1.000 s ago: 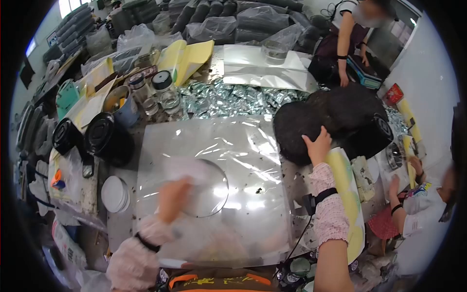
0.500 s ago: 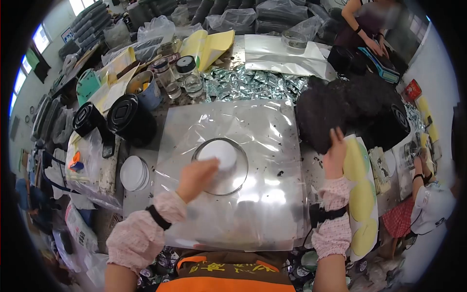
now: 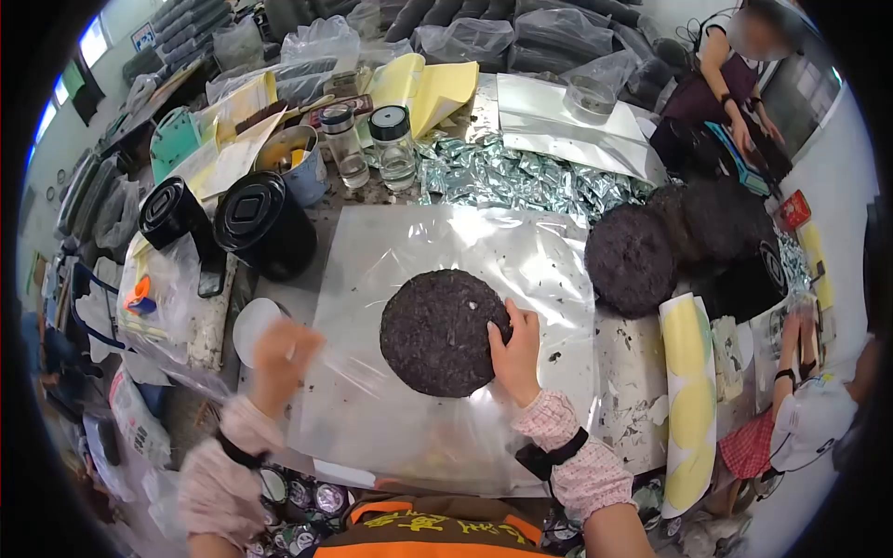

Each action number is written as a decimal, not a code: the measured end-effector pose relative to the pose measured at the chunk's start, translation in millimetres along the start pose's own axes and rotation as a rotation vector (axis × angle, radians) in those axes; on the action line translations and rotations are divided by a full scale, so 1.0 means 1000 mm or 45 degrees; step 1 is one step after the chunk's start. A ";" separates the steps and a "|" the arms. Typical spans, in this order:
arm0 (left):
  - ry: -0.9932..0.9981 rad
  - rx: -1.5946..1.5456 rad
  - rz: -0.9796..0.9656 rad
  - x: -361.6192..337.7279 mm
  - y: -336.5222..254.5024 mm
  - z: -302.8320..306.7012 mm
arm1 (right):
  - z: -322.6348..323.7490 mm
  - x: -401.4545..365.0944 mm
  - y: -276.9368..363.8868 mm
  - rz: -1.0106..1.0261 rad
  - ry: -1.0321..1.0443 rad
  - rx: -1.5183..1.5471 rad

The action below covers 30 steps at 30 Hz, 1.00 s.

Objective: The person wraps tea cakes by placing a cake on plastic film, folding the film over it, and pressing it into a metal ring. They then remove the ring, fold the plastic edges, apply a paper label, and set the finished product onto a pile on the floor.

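Note:
A round dark pressed cake [image 3: 445,333] lies on clear plastic sheeting [image 3: 372,428] in the middle of the table, covering the spot where the ring was. At its right edge is my right hand [image 3: 517,349], thumb on top and fingers along the rim, gripping it. My left hand [image 3: 282,358], blurred by motion, is over the left edge of the sheeting beside a stack of white discs [image 3: 258,327]; whether it holds anything is unclear. More dark cakes [image 3: 631,260] are piled at the right.
Black canisters [image 3: 265,226] and glass jars [image 3: 392,149] stand at the back left. Small foil packets [image 3: 530,177] lie behind the sheeting. A yellow label sheet [image 3: 688,400] lies at the right. Two people [image 3: 735,84] work at the right side.
My right hand has moved left from the pile, and a dark cake now lies where the ring and white disc were. My left hand has moved left, away from the centre. The view has shifted slightly.

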<state>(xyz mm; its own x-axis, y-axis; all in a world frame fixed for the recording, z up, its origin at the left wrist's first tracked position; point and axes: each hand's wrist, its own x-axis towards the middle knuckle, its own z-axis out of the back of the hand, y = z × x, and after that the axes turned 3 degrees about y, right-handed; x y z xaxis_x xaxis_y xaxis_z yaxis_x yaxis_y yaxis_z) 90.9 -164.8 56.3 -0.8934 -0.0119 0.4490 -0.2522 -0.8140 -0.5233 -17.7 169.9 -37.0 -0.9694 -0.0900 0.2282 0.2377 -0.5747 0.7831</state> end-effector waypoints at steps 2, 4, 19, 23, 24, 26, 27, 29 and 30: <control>-0.240 0.114 0.014 0.070 0.004 0.033 | 0.004 -0.006 -0.002 -0.025 0.029 0.037; -0.122 0.129 0.052 0.103 0.063 0.042 | 0.013 0.002 -0.005 0.033 -0.016 0.059; -0.051 0.714 0.013 0.126 0.090 0.032 | 0.218 0.118 -0.195 -0.478 -0.683 -0.532; -0.193 0.607 0.106 0.117 0.091 0.023 | 0.223 0.129 -0.281 -0.358 -0.818 -0.304; -0.255 0.649 0.061 0.116 0.076 0.025 | 0.228 0.128 -0.277 -0.350 -0.755 -0.031; -0.311 0.656 -0.103 0.094 0.015 0.011 | 0.233 0.122 -0.233 -0.255 -0.673 0.598; -0.127 0.621 -0.255 0.066 0.005 -0.007 | 0.234 0.116 -0.213 -0.204 -0.731 0.688; 0.263 0.228 -0.577 0.028 -0.047 -0.051 | 0.226 0.109 -0.188 -0.264 -0.870 0.893; 0.333 0.082 -0.587 0.020 -0.077 -0.074 | 0.223 0.101 -0.169 -0.340 -0.848 0.949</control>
<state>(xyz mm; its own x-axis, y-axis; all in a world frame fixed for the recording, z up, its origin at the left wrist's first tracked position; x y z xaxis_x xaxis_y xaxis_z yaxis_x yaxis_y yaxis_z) 64.8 -58.9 51.8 -0.7600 0.4942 0.4221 -0.6247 -0.7346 -0.2649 -142.4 439.0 -17.5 -0.8199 0.5652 0.0909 0.2172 0.1603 0.9629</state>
